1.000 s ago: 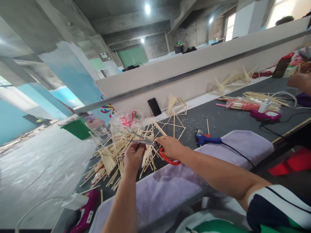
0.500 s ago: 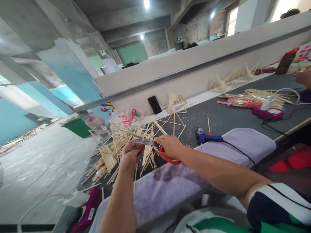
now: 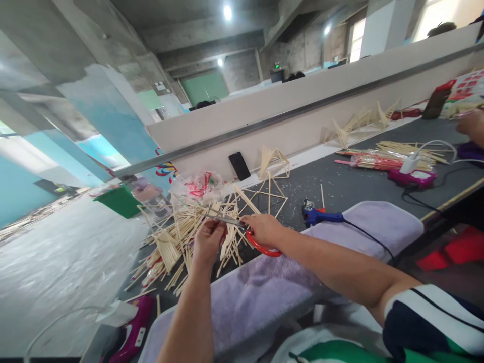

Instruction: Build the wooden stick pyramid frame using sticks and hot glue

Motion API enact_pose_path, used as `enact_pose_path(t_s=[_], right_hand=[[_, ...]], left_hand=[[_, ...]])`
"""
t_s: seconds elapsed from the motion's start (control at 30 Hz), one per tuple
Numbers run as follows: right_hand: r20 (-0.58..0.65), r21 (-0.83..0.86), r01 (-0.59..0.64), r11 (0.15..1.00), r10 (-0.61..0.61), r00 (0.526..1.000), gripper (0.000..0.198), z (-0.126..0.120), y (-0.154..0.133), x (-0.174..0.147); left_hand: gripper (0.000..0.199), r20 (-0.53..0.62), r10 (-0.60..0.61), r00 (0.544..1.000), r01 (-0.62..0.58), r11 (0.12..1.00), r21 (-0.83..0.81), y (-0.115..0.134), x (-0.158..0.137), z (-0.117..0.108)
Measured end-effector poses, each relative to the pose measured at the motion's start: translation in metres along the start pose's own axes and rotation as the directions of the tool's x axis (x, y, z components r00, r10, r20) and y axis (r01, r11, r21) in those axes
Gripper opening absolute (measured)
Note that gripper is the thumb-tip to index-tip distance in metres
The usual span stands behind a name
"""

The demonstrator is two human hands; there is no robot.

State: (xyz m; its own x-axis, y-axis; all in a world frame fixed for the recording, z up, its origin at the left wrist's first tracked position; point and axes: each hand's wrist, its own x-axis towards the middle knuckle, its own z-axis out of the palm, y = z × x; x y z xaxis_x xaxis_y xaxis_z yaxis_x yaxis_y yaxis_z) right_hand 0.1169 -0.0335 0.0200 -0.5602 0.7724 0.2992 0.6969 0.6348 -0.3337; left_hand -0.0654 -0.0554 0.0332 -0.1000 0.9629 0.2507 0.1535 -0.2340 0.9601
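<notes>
My right hand (image 3: 262, 229) is closed round the red handles of a pair of scissors (image 3: 231, 221), whose metal blades point left. Just below the blade tips, my left hand (image 3: 207, 239) is pinched closed; whatever lies between its fingers is too small and hidden to tell. Beneath and around both hands spreads a loose heap of thin wooden sticks (image 3: 181, 222). Behind my right hand stands an open frame of joined sticks (image 3: 269, 194).
A blue glue gun (image 3: 321, 216) lies on the dark table to the right, its cord crossing a lilac cloth (image 3: 264, 287). A phone (image 3: 239, 166) leans on the partition near a plastic bag (image 3: 198, 186). Purple devices (image 3: 412, 177) and another person's hand (image 3: 471, 123) are farther right.
My left hand has shifted slightly right and up under the blades. The scissor blades look closer together. A stick seen below my left hand no longer shows.
</notes>
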Motion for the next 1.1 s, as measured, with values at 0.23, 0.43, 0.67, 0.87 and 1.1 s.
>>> enact_pose_path(t_s=[0.23,0.43,0.67,0.87,1.1], right_hand=[[-0.007,0.003,0.003,1.0,-0.003,1.0,0.037,0.0,-0.002,-0.003],[0.001,0.008,0.002,1.0,-0.002,1.0,0.037,0.0,-0.003,-0.004],[-0.021,0.013,0.035,0.999,-0.034,0.999,0.035,0.001,-0.002,-0.005],[0.012,0.036,0.03,0.999,-0.031,0.999,0.033,0.002,-0.002,-0.002],[0.027,0.023,-0.021,1.0,0.02,0.999,0.035,0.002,-0.002,-0.001]], left_hand=[[0.015,-0.126,-0.078,0.989,0.072,0.996,-0.046,-0.005,0.001,-0.003],[0.018,-0.105,-0.124,0.987,0.11,0.985,-0.13,-0.002,0.002,-0.004],[0.02,0.097,-0.159,0.983,0.175,0.966,-0.191,0.006,0.001,-0.01],[0.022,0.187,-0.236,0.954,0.273,0.939,-0.208,0.012,0.001,-0.013],[0.019,0.047,-0.146,0.988,0.151,0.981,-0.124,0.005,0.0,-0.001]])
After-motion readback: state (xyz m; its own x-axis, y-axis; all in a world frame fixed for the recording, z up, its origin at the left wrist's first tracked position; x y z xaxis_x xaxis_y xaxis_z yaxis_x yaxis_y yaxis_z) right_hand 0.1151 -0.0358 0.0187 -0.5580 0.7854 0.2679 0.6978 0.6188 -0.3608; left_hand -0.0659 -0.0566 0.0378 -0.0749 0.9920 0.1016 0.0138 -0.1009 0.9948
